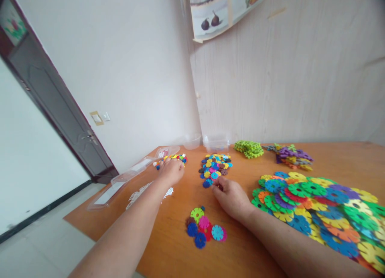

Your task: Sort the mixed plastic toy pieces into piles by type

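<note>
My left hand (172, 170) reaches out over a pile of small multicoloured pieces (183, 159) at the far left of the table. Its fingertips are hidden at the pile, so I cannot tell how they are set. My right hand (230, 197) is closed, thumb and fingers drawn together, beside the near end of a heap of small notched plastic discs (215, 166). Whatever is in its fingertips, if anything, cannot be made out. Between my forearms lies a small loose group of notched discs (204, 226) in green, pink, red, brown and blue.
Large notched discs (327, 214) spread in a big heap at the right. Behind are green interlocking pieces (248, 148) and a purple-yellow stack (294, 156). Clear containers (216, 143) stand by the wall. White snowflake-like pieces (138, 194) and clear lids (112, 190) lie left on the wooden table (240, 250).
</note>
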`<state>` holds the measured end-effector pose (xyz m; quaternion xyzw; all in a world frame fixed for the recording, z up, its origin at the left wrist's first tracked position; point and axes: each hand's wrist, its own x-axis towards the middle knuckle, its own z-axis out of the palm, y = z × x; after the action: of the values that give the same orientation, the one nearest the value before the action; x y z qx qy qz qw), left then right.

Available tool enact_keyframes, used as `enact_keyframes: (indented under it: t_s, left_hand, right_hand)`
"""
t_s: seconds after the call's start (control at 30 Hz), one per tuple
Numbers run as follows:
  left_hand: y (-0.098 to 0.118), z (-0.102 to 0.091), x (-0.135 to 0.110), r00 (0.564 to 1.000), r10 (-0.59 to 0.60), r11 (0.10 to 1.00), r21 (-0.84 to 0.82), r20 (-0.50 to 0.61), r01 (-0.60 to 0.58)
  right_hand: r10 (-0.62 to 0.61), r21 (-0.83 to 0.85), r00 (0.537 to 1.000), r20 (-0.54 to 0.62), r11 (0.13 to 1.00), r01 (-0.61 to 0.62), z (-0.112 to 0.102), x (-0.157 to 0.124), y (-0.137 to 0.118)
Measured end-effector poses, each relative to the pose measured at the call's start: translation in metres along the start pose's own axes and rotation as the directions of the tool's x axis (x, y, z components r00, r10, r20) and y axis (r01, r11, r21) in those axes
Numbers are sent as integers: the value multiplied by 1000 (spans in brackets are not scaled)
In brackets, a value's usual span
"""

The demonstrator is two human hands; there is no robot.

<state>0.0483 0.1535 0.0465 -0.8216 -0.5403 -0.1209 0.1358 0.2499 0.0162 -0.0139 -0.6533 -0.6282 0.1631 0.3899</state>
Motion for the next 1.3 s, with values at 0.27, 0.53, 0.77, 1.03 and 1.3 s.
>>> enact_keyframes:
  t_s: [0.27,0.53,0.77,1.03,1.3]
  left_hand:
    - [37,-39,-53,899,321,905,-375,298,-199]
    - [60,-52,-81,858,378,903,-346,349,-257]
    - [53,-37,-72,891,329,919,-325,314,-225]
    - [-6,-7,-19,999,53,998,-14,9,-53]
    - [-19,14,13,999,20,997,80,-28,-18]
  right_hand:
    - [6,-3,1000,1,1000,-6,0,-1,0]
    - [-12,-2,1000,-1,1000,12,1,1,1]
    - [-15,-6,1000,-9,1000,15,3,0,3]
    - [-11,-4,1000,6,1000,11,3,1,4]
    - [11,-1,1000,4,1000,-11,3,1,2]
